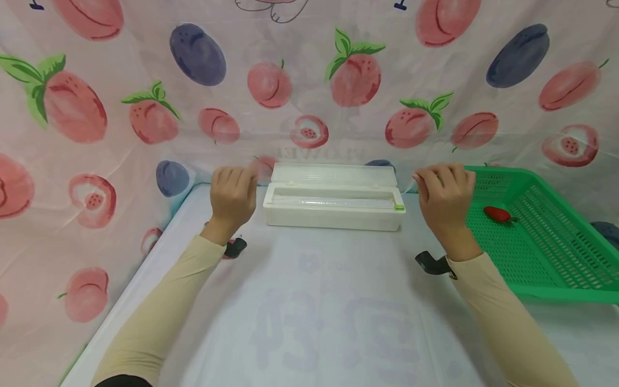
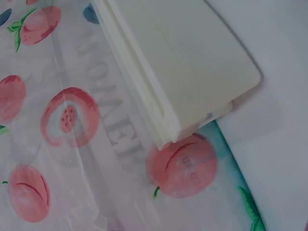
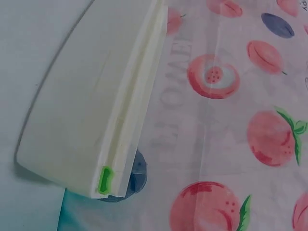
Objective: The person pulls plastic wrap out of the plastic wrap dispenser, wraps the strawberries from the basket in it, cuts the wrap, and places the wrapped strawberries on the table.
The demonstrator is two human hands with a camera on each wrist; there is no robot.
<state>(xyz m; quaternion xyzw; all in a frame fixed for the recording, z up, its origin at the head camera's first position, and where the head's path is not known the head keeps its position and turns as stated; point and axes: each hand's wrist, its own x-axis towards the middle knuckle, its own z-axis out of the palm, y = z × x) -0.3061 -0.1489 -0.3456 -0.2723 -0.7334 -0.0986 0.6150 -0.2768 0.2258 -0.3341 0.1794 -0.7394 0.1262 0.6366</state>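
A long white plastic-wrap dispenser [image 1: 333,217] stands at the table's back edge with its lid [image 1: 333,174] raised. A clear, shiny roll [image 1: 333,202] lies inside, and a green slider [image 1: 398,207] sits at the right end. My left hand [image 1: 233,196] is raised beside the box's left end, its fingers curled and nothing visible in it. Near the right end, my right hand [image 1: 446,196] is raised too, fingers bent and thumb slightly apart, with no object showing. The box [image 2: 202,62] also fills part of the left wrist view; neither wrist view shows a hand.
At right, a green plastic basket [image 1: 570,295] holds a red chili pepper [image 1: 497,215]. A fruit-print sheet [image 1: 309,70] hangs behind the white table [image 1: 314,301]. A small red item [image 1: 227,256] is partly hidden behind my left wrist's black strap [image 1: 236,248].
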